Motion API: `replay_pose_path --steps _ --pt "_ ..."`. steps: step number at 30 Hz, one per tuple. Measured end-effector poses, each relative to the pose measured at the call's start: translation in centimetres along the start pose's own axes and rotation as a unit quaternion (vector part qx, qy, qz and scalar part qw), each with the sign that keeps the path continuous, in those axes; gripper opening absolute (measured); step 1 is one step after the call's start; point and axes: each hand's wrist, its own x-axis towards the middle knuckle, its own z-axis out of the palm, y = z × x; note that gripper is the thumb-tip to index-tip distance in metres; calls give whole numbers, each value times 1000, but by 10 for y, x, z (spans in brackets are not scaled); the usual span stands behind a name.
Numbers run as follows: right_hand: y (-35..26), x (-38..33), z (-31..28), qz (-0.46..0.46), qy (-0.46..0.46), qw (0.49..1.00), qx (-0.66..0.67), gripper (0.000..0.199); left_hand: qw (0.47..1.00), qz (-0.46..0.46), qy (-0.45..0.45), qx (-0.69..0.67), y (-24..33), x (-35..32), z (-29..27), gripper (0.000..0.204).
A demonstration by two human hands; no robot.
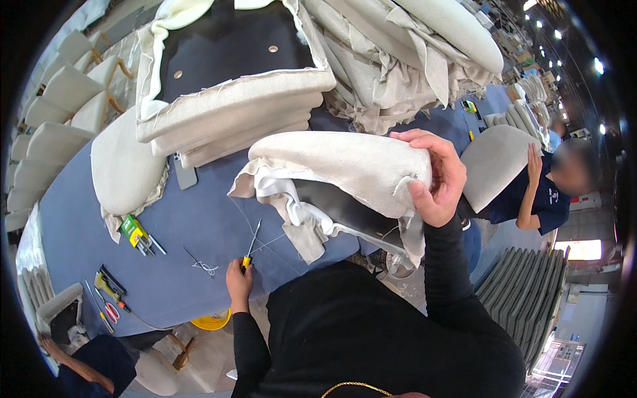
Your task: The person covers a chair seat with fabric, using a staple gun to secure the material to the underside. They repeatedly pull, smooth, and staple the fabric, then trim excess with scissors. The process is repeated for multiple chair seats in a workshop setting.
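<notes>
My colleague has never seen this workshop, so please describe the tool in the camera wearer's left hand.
Find the big blue table, then its edge nearest the wearer's black top. There the left hand holds a tool with a thin metal shaft pointing away from the wearer. It is the only yellow-handled tool held in a hand.

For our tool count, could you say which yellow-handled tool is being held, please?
The thin-shafted tool in the left hand; others lie on the table.

Beige cushion [338, 157], tilted, dark underside, yellow-handled tool [247, 259]
</notes>
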Motion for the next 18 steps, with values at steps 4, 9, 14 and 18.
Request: replay_pose_path --steps 4,9,14,18 --pt "2 7 6 6 6 1000 19 55 966 -90 63 -233 -6 5 5 29" --pt "11 8 4 14 7 1000 18 51 884 -15 44 -466 113 0 -46 31" --pt "17 17 6 24 2 999 44 47 894 259 -31 -364 235 12 -91 29" --pt "22 23 -1 15 -9 999 28 46 888 300 -29 -348 264 28 -72 29"
